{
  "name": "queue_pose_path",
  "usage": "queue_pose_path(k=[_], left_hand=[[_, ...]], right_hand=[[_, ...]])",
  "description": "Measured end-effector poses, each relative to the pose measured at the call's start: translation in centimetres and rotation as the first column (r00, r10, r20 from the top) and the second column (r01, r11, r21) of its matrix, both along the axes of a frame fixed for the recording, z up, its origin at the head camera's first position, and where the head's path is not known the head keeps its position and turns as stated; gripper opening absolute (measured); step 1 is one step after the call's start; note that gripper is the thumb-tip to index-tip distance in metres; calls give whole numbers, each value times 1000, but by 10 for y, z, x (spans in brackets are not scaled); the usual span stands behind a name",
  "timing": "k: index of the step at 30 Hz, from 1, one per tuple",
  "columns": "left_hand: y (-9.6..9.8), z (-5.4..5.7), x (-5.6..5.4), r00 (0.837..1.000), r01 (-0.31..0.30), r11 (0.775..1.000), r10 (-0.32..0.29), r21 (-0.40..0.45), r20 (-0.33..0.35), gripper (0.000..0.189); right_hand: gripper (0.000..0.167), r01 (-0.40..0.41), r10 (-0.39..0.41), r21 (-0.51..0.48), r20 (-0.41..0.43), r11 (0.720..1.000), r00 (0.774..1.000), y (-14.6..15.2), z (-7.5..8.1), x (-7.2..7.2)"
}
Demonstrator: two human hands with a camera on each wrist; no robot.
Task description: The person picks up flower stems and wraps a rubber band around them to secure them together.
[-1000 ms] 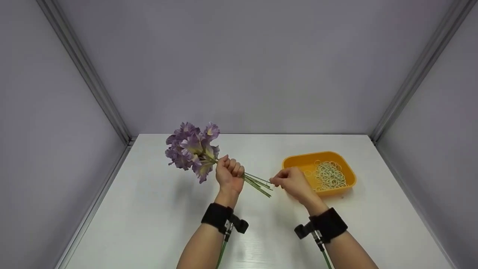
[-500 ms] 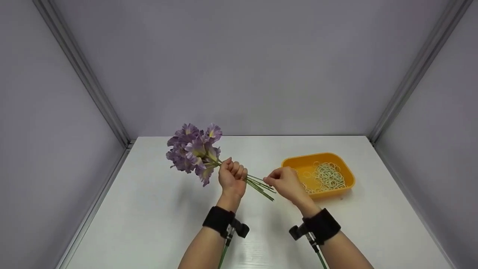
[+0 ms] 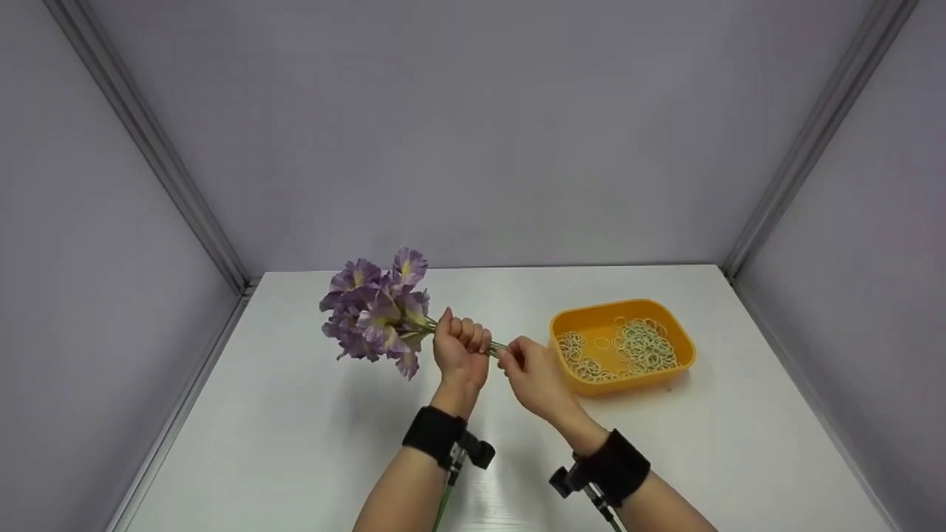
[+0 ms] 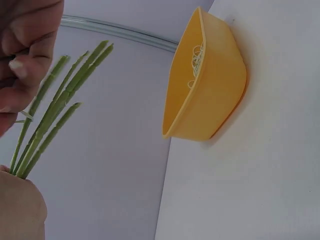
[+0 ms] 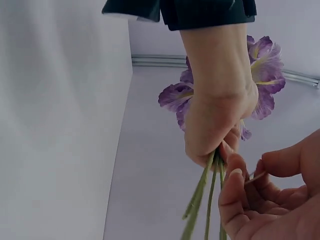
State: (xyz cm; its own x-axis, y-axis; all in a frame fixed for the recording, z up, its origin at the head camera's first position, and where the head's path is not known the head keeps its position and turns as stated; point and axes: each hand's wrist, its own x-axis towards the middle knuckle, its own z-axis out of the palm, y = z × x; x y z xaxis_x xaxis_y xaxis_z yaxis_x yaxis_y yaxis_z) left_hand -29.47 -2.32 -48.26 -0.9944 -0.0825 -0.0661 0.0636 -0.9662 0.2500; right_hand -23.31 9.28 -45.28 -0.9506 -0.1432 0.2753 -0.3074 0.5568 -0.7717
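My left hand [image 3: 462, 351] grips a bunch of purple irises [image 3: 378, 314] by the stems, the blooms fanning out to the left. The green stems [image 4: 55, 107] come out of the right side of that fist, their cut ends spread apart. Right beside it, my right hand [image 3: 538, 378] pinches a thin, pale rubber band [image 5: 256, 177] between thumb and fingers. In the left wrist view the band [image 4: 27, 116] crosses the outermost stem. The right fingertips are at the stems, close to the left fist; from the head the stem ends are hidden behind this hand.
To the right of the hands, a yellow plastic tub [image 3: 624, 382] stands on the white table [image 3: 295, 443]. Inside lie many pale green rubber bands [image 3: 647, 346], in a larger heap at right and a smaller one at left. Grey panels [image 3: 473, 133] enclose the table's back and sides.
My right hand has moved left from the stem ends, along the stems to near the left fist, uncovering the tub's left side. The left hand keeps its grip on the irises.
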Motion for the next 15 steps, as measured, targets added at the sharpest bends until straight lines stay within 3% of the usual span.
queue_pose_path(k=[4,6,8,9,11,13,15], left_hand=[[1,2,0,998,-7,1000,8,28,-62,45],[1,4,0,996,-2,1000,5,30,-93,45],[1,6,0,994,2,1000,2,30,-111,45],[1,8,0,994,3,999,1,36,-110,45],[2,11,1,995,2,999,3,52,-99,46],[3,13,2,997,-1,998,6,69,-81,47],[4,15,2,998,-3,995,9,97,-68,46]], right_hand=[[21,22,-1,108,-189,994,982,-5,-17,7],[18,26,30,169,-316,985,948,-5,-33,8],[6,39,72,243,-432,969,899,-3,-50,7],[8,57,93,288,-482,956,871,-1,-59,6],[32,113,129,381,-555,918,822,3,-76,4],[51,175,158,465,-591,868,791,5,-90,3],[52,190,206,530,-599,827,774,8,-100,2]])
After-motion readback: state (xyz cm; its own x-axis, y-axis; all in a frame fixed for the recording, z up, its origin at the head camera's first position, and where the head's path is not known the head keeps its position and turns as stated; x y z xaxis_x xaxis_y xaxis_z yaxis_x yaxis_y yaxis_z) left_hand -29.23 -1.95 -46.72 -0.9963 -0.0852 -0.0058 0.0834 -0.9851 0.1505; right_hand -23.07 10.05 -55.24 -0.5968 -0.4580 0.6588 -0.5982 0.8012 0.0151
